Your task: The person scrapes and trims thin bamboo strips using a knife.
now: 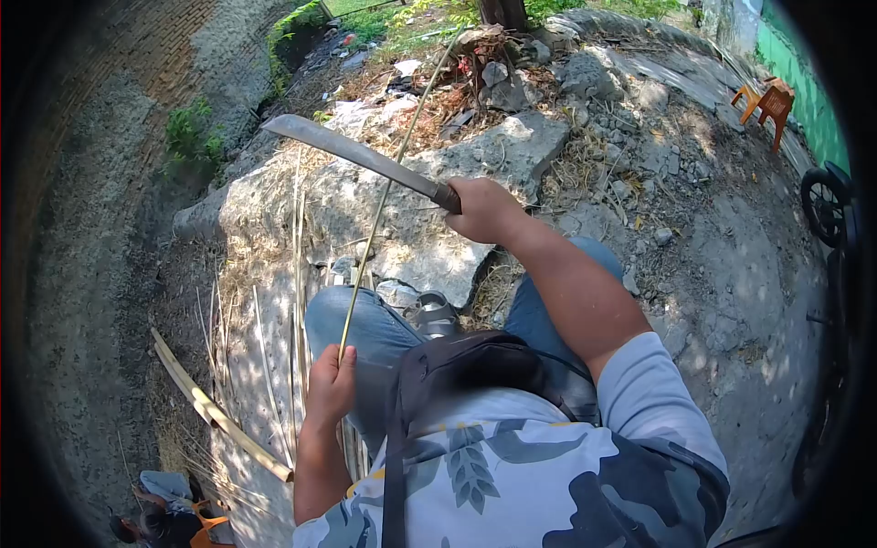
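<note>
My left hand [331,385] is closed around the near end of a long, thin bamboo strip [373,228], thumb pointing up along it. The strip slants away from me, up and slightly right, towards the rubble. In my right hand [486,210] is the handle of a machete [356,159], its long grey blade pointing left. The blade crosses the strip about halfway along; whether the two touch I cannot tell. Both hands are above my jeans-clad legs, and a dark bag [466,361] rests at my waist.
More bamboo strips [298,265] lie left of my legs, near a thicker split bamboo length [215,408]. A broken concrete slab [429,265] and rubble [598,137] are ahead. Orange chairs [775,108] and a motorbike wheel [824,203] stand right. Another person [164,516] is at lower left.
</note>
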`<move>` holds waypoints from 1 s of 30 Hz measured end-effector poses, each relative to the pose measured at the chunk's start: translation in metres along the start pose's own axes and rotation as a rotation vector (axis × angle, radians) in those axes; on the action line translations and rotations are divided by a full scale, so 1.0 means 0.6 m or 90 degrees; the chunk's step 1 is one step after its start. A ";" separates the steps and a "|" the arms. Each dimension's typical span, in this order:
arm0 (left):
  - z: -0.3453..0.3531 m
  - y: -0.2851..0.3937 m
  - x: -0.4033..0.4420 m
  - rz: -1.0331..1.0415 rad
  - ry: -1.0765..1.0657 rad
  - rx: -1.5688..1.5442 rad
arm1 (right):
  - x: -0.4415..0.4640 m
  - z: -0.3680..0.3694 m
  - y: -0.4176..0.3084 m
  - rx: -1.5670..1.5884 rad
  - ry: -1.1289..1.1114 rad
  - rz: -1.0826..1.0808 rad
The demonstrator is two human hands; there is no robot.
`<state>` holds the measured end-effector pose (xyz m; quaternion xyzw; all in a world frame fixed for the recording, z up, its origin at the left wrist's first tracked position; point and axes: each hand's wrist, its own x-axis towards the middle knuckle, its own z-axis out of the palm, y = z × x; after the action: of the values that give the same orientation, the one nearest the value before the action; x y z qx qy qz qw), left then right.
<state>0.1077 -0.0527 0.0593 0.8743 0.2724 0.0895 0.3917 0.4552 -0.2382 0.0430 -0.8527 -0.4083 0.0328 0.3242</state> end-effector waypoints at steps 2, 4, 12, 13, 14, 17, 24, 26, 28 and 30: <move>0.017 -0.009 0.022 -0.012 0.019 0.009 | -0.018 0.009 -0.030 0.000 -0.021 -0.084; 0.031 -0.011 0.044 -0.022 0.021 -0.014 | -0.023 0.027 -0.048 -0.079 -0.021 -0.169; 0.001 -0.018 -0.003 -0.016 -0.056 -0.075 | -0.008 0.005 0.001 -0.089 0.010 -0.109; -0.005 -0.025 -0.014 -0.024 -0.051 -0.065 | -0.001 -0.006 0.014 -0.057 0.038 -0.052; -0.010 -0.032 -0.027 -0.032 -0.044 -0.056 | 0.007 -0.010 0.032 0.004 0.054 -0.003; -0.020 -0.050 -0.046 -0.043 -0.039 -0.036 | 0.014 -0.014 0.058 0.071 0.044 0.104; 0.020 0.005 -0.006 -0.050 -0.030 -0.096 | -0.018 0.015 -0.008 -0.031 -0.033 -0.094; 0.033 0.008 0.009 -0.078 -0.032 -0.120 | -0.026 0.006 -0.050 -0.116 -0.119 -0.142; 0.040 0.006 0.019 -0.111 -0.041 -0.123 | -0.030 -0.001 -0.078 -0.232 -0.195 -0.187; 0.042 -0.014 0.018 -0.082 -0.049 -0.138 | -0.029 0.004 -0.065 -0.235 -0.145 -0.241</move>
<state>0.1226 -0.0584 0.0356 0.8103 0.3018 0.0594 0.4987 0.4167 -0.2314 0.0602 -0.7965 -0.5933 -0.0075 0.1161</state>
